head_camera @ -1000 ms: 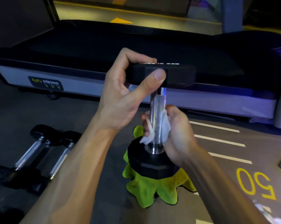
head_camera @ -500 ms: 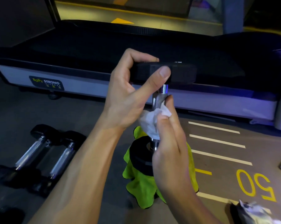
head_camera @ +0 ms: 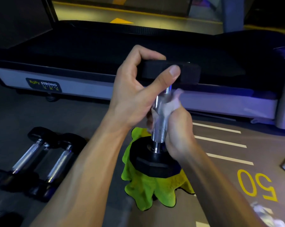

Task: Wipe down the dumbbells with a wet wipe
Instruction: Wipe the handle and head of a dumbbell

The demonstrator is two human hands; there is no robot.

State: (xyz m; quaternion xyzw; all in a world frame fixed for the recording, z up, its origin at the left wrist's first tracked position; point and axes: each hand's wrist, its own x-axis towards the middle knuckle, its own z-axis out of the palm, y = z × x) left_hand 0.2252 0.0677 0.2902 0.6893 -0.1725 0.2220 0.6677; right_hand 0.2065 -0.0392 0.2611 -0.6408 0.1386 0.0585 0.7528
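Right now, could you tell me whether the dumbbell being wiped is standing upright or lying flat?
Upright: the dumbbell stands on its lower head on the green cloth.

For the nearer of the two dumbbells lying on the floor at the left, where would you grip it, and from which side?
Probably the bare metal handle, taken from above. That dumbbell lies flat on the floor, so the handle is open on top between the black end weights. The other dumbbell lies close on its left, so a grasp from the side looks cramped.
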